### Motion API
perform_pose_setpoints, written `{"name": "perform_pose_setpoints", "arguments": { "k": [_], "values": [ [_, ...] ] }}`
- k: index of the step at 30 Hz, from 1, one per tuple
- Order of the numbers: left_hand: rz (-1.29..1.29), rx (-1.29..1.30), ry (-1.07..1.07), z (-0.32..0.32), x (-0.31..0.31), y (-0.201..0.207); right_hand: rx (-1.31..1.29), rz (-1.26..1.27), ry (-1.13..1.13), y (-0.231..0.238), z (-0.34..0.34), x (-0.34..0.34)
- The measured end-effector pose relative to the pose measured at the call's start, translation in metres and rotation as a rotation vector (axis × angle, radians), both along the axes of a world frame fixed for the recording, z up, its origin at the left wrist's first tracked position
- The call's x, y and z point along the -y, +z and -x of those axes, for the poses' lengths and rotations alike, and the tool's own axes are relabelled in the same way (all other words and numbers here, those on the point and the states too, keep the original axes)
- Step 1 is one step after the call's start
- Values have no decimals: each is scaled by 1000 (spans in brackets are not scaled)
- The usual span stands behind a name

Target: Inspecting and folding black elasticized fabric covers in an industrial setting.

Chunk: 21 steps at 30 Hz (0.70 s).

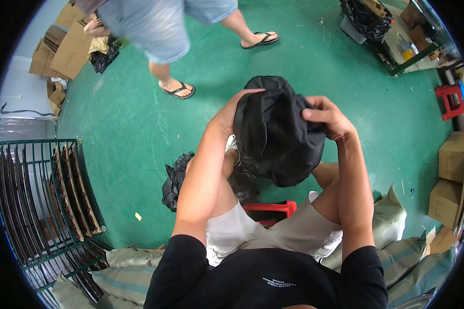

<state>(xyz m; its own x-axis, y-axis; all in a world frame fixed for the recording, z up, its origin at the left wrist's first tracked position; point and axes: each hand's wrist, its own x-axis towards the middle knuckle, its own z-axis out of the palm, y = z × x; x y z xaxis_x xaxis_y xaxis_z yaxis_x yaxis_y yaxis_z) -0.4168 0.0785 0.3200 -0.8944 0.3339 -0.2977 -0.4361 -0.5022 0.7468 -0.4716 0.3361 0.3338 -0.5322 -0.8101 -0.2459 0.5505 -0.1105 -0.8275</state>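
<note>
Out in front of me, above my knees, I hold up a bunched, rounded piece of black fabric (281, 134) with folds and a paler-edged band along its left side. Whether it is a bag or some other sewn item, I cannot tell. My left hand (234, 110) grips its left side, with most of the fingers hidden by the cloth. On the upper right side, my right hand (329, 117) is closed on the fabric, thumb pressed on the outside. Beside my left leg, crumpled black plastic (176, 183) lies on the floor.
A red stool (270, 207) shows between my thighs. Woven sacks (121, 283) lie to both sides. A green rack (38, 162) stands left, cardboard boxes (451, 159) right. Ahead, a person (154, 31) in denim shorts and flip-flops stands near more boxes.
</note>
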Motion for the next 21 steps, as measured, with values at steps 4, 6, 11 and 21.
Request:
{"name": "perform_pose_setpoints", "arguments": {
  "k": [4, 6, 11, 21],
  "values": [
    [38, 226, 148, 14, 6, -3, 146, 248, -172, 8, -3, -2],
    [21, 203, 164, 10, 8, 8, 221, 357, -293, 13, -5, -2],
    [242, -31, 183, 9, -3, 11, 395, 557, -381, -9, 5, -12],
    [177, -194, 263, 15, 7, 9, 211, 708, -450, -28, 20, -38]
  ]
}}
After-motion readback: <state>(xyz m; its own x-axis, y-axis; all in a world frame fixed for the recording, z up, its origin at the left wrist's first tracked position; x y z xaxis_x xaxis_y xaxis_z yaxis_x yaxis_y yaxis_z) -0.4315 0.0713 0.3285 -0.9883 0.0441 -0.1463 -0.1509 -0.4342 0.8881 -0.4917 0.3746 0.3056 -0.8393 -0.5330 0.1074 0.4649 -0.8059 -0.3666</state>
